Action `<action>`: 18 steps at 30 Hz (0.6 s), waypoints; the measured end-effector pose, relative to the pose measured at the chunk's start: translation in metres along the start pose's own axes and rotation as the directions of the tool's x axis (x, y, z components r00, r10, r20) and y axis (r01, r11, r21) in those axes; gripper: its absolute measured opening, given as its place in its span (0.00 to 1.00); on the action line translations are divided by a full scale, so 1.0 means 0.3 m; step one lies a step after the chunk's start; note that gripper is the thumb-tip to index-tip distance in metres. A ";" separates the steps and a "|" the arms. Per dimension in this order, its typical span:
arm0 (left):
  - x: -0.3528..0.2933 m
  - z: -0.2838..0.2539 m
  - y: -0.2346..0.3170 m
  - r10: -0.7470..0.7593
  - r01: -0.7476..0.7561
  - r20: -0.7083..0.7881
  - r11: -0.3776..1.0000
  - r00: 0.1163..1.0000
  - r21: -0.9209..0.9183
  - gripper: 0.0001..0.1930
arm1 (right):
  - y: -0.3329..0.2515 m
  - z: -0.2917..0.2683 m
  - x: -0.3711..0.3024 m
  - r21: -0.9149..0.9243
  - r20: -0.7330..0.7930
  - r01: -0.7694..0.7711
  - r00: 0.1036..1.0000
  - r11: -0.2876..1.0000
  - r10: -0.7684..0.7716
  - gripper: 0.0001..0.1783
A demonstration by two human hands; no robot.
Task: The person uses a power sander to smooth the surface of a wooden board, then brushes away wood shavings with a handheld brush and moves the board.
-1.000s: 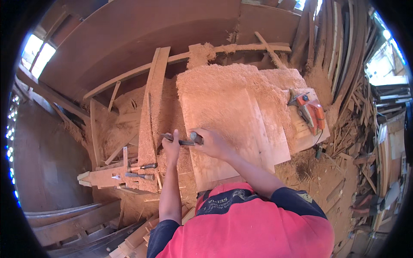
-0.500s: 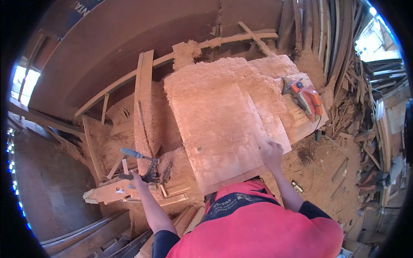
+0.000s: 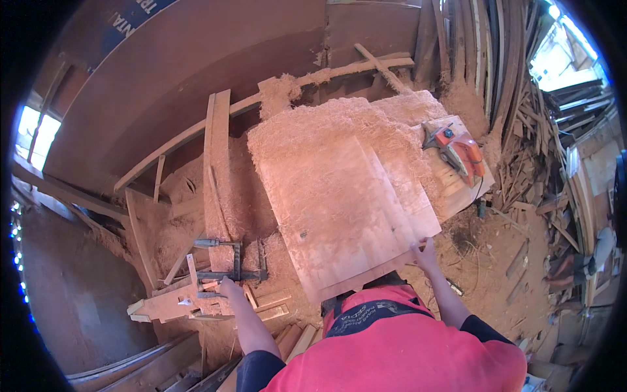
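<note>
My left hand (image 3: 228, 286) is closed at the lower bar of a metal bar clamp (image 3: 236, 258) with a blue-grey handle; its fingertips are partly hidden. Scrap wood pieces (image 3: 157, 308) lie under and around that clamp. With its fingers bent at the edge, my right hand (image 3: 426, 253) grips the near right corner of a wide, pale wooden board (image 3: 346, 215). Shavings cover much of the board's far part, and its near edge reaches my waist.
An orange electric planer (image 3: 467, 157) rests on another board at the right. Wood shavings (image 3: 326, 117) heap at the back. A long plank (image 3: 215, 150) stands left of the board. Offcuts (image 3: 522, 137) and tall timber strips (image 3: 503, 59) crowd the far right. A person's legs (image 3: 565, 271) show at the right edge.
My left hand and the clamp have shifted right and nearer, and the clamp's handle now lies more level. The right hand has moved from the board's top to its near right corner.
</note>
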State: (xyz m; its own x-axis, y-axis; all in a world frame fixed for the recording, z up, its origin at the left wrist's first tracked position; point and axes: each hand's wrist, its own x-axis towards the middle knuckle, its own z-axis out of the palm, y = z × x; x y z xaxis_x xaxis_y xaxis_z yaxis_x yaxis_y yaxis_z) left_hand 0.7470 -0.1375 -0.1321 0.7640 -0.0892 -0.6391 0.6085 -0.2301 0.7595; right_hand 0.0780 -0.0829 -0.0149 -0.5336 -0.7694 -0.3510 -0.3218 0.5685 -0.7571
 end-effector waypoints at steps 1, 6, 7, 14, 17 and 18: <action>-0.054 -0.005 -0.025 -0.002 0.002 0.001 1.000 1.000 -0.001 0.20 | 0.007 -0.008 0.009 -0.002 -0.001 0.001 1.000 1.000 -0.001 0.24; -0.435 -0.092 -0.281 0.503 -0.732 0.593 0.641 0.629 0.232 0.18 | 0.034 -0.023 0.079 -0.007 0.161 0.037 0.986 0.999 -0.036 0.21; -0.523 -0.120 -0.355 0.477 -0.751 0.645 0.616 0.597 0.239 0.18 | 0.023 -0.017 0.079 -0.006 0.185 0.046 0.982 0.999 -0.044 0.21; -0.980 -0.137 -0.302 0.214 -0.627 0.657 0.601 0.723 0.495 0.18 | -0.142 -0.081 0.045 -0.135 0.234 0.347 0.921 0.928 -0.311 0.25; -1.131 -0.152 -0.093 0.129 -0.588 0.748 0.709 0.651 0.389 0.14 | -0.227 -0.098 0.033 -0.104 0.212 0.368 0.916 0.924 -0.341 0.27; -1.184 -0.162 -0.006 0.087 -0.557 0.781 0.749 0.618 0.358 0.11 | -0.236 -0.103 0.036 -0.139 0.196 0.380 0.916 0.914 -0.351 0.27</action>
State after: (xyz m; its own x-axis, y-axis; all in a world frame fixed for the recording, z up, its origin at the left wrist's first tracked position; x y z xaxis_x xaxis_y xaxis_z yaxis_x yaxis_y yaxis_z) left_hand 0.4850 -0.0583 0.0994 0.3572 -0.8321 -0.4242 -0.0463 -0.4694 0.8818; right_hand 0.0709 -0.1223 0.0519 -0.2223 -0.9611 -0.1639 -0.6062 0.2679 -0.7488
